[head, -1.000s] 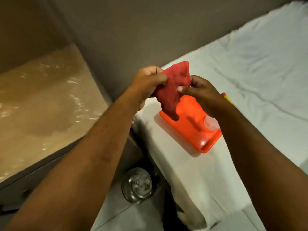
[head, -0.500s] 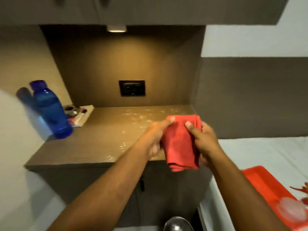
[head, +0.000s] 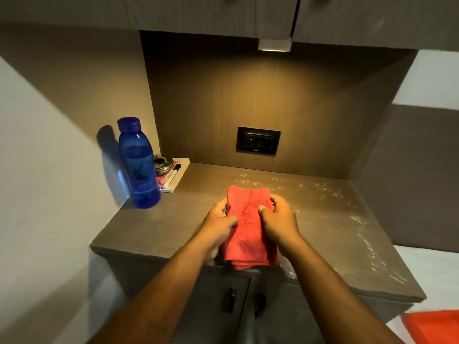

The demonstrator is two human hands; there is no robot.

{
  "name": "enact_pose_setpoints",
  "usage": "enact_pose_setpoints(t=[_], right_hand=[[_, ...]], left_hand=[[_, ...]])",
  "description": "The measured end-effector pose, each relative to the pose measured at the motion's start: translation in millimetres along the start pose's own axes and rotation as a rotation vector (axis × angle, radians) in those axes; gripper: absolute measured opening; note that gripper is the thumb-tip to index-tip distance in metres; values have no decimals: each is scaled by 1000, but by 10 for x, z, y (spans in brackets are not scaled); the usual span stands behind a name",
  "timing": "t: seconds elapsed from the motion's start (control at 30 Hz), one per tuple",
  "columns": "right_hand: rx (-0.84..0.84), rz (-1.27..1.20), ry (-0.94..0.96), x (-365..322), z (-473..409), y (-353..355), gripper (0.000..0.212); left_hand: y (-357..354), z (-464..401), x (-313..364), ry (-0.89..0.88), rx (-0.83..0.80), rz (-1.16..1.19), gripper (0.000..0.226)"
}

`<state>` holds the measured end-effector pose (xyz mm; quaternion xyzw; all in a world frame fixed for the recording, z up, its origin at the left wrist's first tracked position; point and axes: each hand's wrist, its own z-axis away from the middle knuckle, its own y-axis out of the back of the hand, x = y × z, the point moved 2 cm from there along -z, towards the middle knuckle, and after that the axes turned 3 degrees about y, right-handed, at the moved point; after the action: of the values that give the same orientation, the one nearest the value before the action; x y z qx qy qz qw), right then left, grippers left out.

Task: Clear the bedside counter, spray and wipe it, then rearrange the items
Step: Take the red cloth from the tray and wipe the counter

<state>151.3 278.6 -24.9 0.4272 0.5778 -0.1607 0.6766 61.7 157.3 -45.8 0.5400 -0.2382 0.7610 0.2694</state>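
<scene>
Both hands, left (head: 218, 225) and right (head: 279, 220), pinch folded cloth (head: 248, 227). Droplets (head: 323, 188) lie right of right hand: press flat, wipe rightward across counter (head: 154, 227).

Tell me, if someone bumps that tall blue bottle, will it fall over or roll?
The blue bottle probably tips fairly easily: it stands tall and narrow on a small base. On its side it would likely roll, since its body looks round. It seems to hold liquid, so it may feel heavy for its size, and the smooth plastic could be slippery. It stands close to the counter edge.
</scene>
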Motion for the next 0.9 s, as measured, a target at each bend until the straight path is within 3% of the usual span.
enact_pose_setpoints(t=[0.17, 0.23, 0.33, 0.6, 0.77, 0.9], right_hand=[[-63, 764, 73, 320, -360, -347, 68], [-127, 826, 189, 388, -346, -573, 69], [-274, 907, 240, 443, -264, -897, 72], [-346, 900, 210, 452, -30, -1166, 68], [-370, 940, 362, 344, 229, -1394, 62], [-391, 988, 438, 538, 406, -1020, 62]], left_hand=[[363, -464, -135, -87, 373, -988, 53], [532, -565, -253, -135, 410, -1136, 53], [696, -687, -418, -192, 294, -1321, 52], [1109, -780, -517, -324, 61, -1472, 59], [1430, -714, -579, -375, 121, -1487, 59], [1423, -728, -599, -387, 129, -1470, 61]])
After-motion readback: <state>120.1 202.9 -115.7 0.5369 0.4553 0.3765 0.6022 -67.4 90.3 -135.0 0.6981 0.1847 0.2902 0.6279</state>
